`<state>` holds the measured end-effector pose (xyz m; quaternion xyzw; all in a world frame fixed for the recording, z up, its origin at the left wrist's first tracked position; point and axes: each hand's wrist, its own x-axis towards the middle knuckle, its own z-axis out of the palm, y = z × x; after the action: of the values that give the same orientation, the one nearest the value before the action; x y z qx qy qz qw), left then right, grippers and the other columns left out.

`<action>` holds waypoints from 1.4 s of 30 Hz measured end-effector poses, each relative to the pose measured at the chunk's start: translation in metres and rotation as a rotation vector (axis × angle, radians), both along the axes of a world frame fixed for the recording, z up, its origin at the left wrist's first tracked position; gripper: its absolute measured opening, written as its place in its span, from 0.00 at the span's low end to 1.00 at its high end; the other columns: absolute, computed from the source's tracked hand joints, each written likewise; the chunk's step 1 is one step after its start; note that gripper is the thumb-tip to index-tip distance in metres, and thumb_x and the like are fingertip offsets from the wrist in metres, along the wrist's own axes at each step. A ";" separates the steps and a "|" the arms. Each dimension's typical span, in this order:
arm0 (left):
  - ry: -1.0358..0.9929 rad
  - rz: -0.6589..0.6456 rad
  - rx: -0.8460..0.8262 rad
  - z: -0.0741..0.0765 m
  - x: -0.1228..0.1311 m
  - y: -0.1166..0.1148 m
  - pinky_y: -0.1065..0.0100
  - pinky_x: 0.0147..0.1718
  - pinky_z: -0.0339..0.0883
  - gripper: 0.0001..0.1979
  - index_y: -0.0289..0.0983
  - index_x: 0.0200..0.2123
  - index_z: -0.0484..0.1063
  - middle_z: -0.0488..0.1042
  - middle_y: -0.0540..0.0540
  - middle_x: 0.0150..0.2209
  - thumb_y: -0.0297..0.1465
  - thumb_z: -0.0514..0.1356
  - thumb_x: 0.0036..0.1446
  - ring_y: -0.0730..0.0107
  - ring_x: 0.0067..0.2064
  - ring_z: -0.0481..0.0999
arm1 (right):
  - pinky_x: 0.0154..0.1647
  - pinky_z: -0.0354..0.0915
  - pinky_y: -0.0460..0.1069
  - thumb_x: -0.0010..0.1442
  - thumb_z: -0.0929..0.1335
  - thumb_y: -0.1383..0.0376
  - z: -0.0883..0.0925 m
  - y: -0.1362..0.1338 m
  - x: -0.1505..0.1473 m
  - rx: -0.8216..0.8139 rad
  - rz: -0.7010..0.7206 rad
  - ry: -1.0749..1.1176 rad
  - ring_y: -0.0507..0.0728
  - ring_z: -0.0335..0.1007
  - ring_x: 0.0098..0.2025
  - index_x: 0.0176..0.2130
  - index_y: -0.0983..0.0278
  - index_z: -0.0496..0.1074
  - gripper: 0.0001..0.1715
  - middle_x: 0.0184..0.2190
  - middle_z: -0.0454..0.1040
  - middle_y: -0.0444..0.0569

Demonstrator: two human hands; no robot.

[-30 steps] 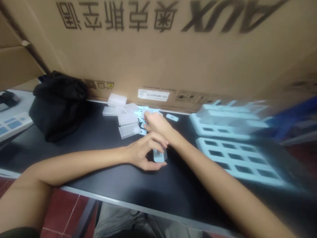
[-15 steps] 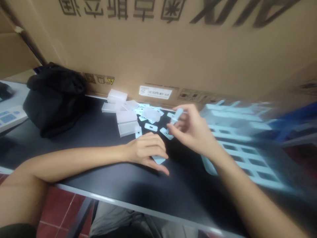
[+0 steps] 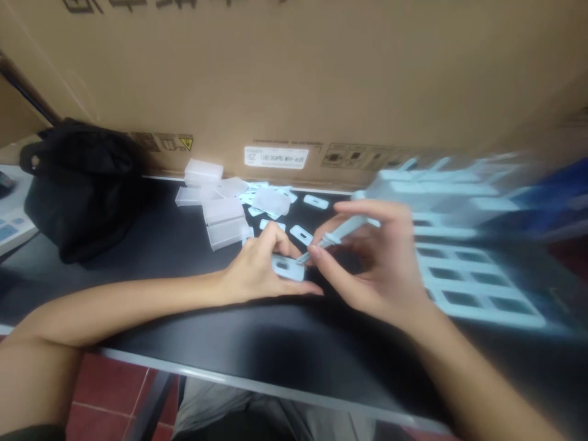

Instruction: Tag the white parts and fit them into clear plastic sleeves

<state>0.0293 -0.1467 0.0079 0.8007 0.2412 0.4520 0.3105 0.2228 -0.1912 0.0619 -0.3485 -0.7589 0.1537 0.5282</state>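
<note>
Between thumb and fingers, my left hand (image 3: 257, 263) grips a small light-blue plate (image 3: 289, 269) with an oval slot, held above the dark tabletop. My right hand (image 3: 381, 257) pinches a slim light-blue plastic stick with a collar (image 3: 342, 233). Its thin tip points down and left, close by the plate's right end; whether they touch I cannot tell. Just behind my hands lie more slotted plates, among them one loose plate (image 3: 302, 234) and another loose plate (image 3: 316, 201).
Clear plastic boxes (image 3: 225, 220) cluster left of the plate pile (image 3: 257, 193). A light-blue rack (image 3: 487, 278) with rectangular openings stands at right. A black bag (image 3: 78, 190) sits at left. A large cardboard box (image 3: 294, 92) walls off the back.
My right hand has come down with the stick, its tip now by the plate. My left hand has turned the plate so its slotted face shows. The camera view has shifted slightly.
</note>
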 end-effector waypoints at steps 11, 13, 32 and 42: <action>-0.048 -0.029 0.210 -0.027 -0.003 0.003 0.69 0.36 0.72 0.29 0.43 0.50 0.53 0.71 0.49 0.43 0.36 0.71 0.57 0.69 0.39 0.80 | 0.38 0.74 0.51 0.68 0.68 0.70 -0.005 0.001 -0.008 0.061 0.060 -0.346 0.55 0.74 0.37 0.57 0.57 0.66 0.20 0.42 0.76 0.48; 0.049 -0.038 0.259 -0.028 -0.006 0.006 0.67 0.35 0.72 0.29 0.43 0.52 0.53 0.73 0.47 0.44 0.40 0.69 0.59 0.66 0.39 0.81 | 0.41 0.73 0.53 0.67 0.69 0.66 -0.006 0.003 -0.007 0.004 0.084 -0.421 0.58 0.75 0.42 0.60 0.59 0.65 0.23 0.44 0.76 0.50; 0.617 0.023 0.270 -0.015 -0.009 0.007 0.64 0.35 0.76 0.34 0.39 0.69 0.46 0.79 0.42 0.47 0.34 0.60 0.67 0.59 0.42 0.83 | 0.38 0.71 0.57 0.70 0.62 0.51 0.005 0.002 0.015 -0.506 -0.248 -0.816 0.68 0.81 0.42 0.62 0.62 0.60 0.28 0.50 0.79 0.58; 0.508 0.054 0.303 -0.015 -0.010 0.006 0.67 0.31 0.76 0.43 0.41 0.74 0.30 0.77 0.38 0.57 0.39 0.59 0.70 0.66 0.39 0.83 | 0.39 0.72 0.58 0.64 0.67 0.51 -0.003 0.011 0.007 -0.256 -0.522 -0.529 0.67 0.79 0.41 0.62 0.67 0.62 0.35 0.49 0.76 0.62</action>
<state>0.0198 -0.1406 -0.0075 0.9188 0.2620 0.2760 0.1049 0.2303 -0.1799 0.0588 -0.6206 -0.7293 0.0122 0.2878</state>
